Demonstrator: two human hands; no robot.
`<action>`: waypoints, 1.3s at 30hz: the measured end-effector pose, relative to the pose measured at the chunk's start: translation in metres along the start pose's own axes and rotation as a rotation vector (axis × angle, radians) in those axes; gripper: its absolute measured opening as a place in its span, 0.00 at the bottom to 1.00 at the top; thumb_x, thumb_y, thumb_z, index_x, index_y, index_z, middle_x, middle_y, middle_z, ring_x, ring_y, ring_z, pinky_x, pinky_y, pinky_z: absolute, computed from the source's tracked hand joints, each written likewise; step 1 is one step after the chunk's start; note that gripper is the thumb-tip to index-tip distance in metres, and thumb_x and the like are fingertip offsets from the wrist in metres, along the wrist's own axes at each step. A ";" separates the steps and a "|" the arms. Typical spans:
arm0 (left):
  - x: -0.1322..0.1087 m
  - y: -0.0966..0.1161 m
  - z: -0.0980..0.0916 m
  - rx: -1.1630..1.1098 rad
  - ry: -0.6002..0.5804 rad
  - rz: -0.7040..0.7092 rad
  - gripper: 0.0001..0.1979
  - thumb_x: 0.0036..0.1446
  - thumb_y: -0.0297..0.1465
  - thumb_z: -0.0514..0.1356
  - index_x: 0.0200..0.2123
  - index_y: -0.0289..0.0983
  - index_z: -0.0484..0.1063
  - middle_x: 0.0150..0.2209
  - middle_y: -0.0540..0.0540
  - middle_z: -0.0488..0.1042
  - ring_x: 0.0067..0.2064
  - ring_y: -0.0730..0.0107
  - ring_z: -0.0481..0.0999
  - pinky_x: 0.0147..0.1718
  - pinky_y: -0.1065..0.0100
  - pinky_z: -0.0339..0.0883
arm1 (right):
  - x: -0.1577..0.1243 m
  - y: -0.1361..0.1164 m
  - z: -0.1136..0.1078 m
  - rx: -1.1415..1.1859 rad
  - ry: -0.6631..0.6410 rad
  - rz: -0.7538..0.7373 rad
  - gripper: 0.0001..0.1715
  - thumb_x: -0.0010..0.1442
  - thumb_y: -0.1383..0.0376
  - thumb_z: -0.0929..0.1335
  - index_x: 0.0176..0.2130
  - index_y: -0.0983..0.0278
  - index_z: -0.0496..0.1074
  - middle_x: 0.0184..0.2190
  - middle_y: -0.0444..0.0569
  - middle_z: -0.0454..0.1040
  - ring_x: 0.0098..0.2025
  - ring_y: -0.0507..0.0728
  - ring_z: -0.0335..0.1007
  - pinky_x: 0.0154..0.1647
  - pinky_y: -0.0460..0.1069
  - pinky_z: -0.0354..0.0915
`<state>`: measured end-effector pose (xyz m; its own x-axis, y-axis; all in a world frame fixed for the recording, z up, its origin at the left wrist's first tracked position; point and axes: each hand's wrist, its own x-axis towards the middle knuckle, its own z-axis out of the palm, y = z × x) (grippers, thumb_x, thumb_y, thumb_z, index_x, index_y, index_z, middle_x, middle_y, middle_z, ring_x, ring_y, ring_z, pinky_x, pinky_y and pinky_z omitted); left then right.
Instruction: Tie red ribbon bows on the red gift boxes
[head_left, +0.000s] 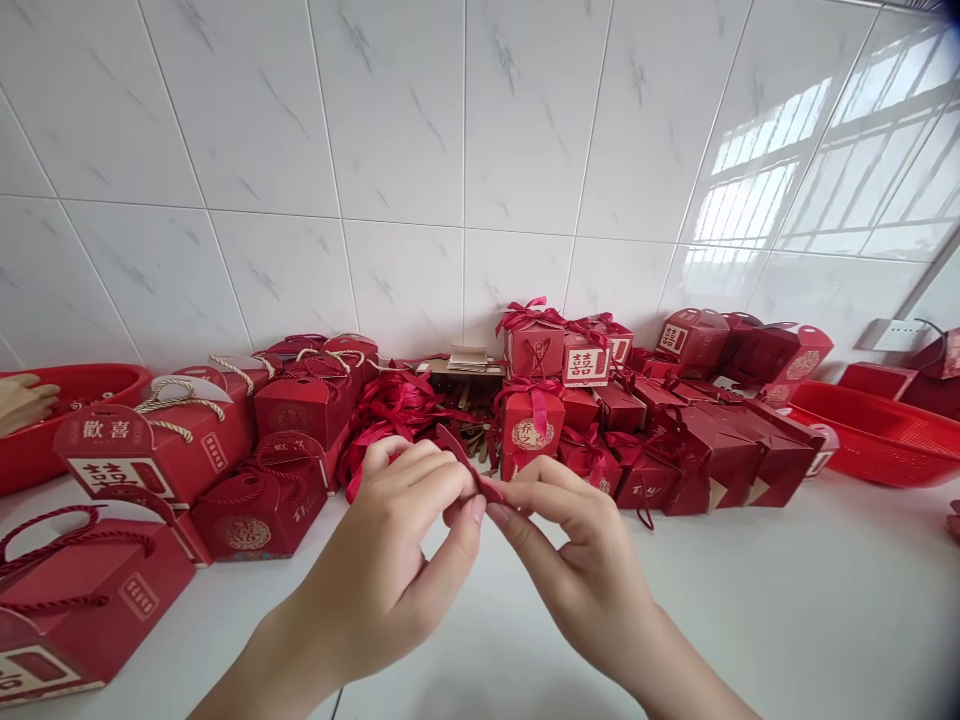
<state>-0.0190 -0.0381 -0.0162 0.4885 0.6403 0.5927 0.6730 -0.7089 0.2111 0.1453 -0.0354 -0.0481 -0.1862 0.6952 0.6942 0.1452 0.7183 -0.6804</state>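
Note:
My left hand (397,545) and my right hand (577,555) meet above the white counter (787,610), both pinching a short piece of dark red ribbon (463,462) between thumbs and fingertips. The ribbon sticks up at a slant between the two hands. Just behind the hands lies a heap of loose red ribbons (394,410). A small red box with a ribbon bow (532,420) stands right behind my right hand's fingertips.
Red gift boxes with rope handles (161,440) crowd the left; several small folded red boxes (720,450) sit at right. Red plastic basins stand at far left (75,385) and far right (877,430). Another person's hand (22,400) rests at the left edge. A tiled wall backs the counter.

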 end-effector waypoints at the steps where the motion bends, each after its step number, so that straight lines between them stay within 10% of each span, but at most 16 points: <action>1: -0.001 0.000 -0.001 -0.016 -0.012 -0.003 0.12 0.61 0.27 0.47 0.25 0.39 0.58 0.22 0.54 0.61 0.27 0.71 0.61 0.40 0.61 0.55 | -0.001 -0.001 0.000 -0.004 0.003 0.000 0.11 0.62 0.67 0.65 0.40 0.59 0.77 0.27 0.46 0.67 0.29 0.52 0.63 0.28 0.47 0.63; 19: -0.001 0.003 -0.005 -0.209 -0.164 -0.102 0.13 0.66 0.27 0.45 0.28 0.38 0.59 0.26 0.55 0.62 0.30 0.72 0.60 0.40 0.66 0.53 | 0.003 -0.005 -0.012 0.092 -0.079 0.164 0.09 0.62 0.64 0.66 0.30 0.61 0.72 0.28 0.44 0.66 0.31 0.51 0.62 0.31 0.45 0.59; 39: -0.001 -0.013 -0.008 -0.392 -0.182 -0.298 0.13 0.65 0.35 0.50 0.30 0.40 0.68 0.24 0.54 0.66 0.29 0.75 0.66 0.29 0.73 0.60 | 0.010 0.014 -0.013 -0.009 -0.067 0.035 0.10 0.62 0.66 0.67 0.40 0.58 0.78 0.31 0.47 0.72 0.33 0.53 0.67 0.33 0.48 0.65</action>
<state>-0.0327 -0.0317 -0.0130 0.4194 0.8474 0.3256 0.5562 -0.5234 0.6456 0.1584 -0.0180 -0.0478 -0.2451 0.7170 0.6526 0.1618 0.6939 -0.7016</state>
